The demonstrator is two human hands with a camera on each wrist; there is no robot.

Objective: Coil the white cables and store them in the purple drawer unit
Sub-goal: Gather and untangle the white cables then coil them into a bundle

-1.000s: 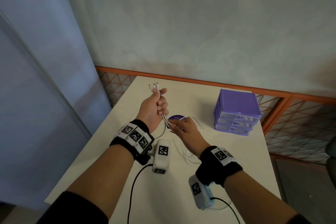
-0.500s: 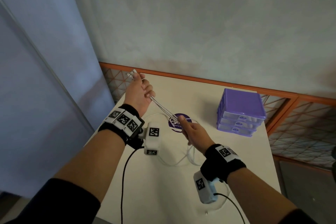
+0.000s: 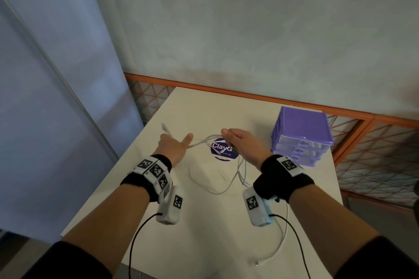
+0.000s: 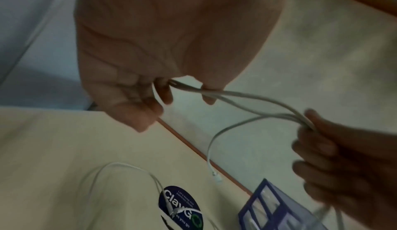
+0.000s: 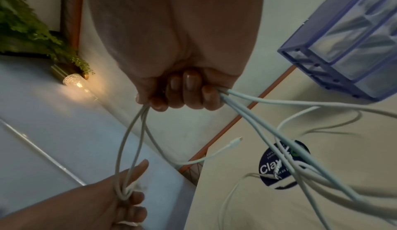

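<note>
Head view: above a white table, the left hand and right hand each grasp white cables strung between them; the purple drawer unit stands at 3 o'clock from the hands.

Left wrist: fingers pinch the strands, one plug dangling.

Right wrist: curled fingers clench the bundle, slack trailing toward 4 o'clock over a round sticker.

Your cables are white. The drawer unit is purple with clear, pale drawer fronts. Your table is cream, bearing a round dark purple sticker with white lettering. Your wristbands are black, carrying black-and-white square-patterned tags.
</note>
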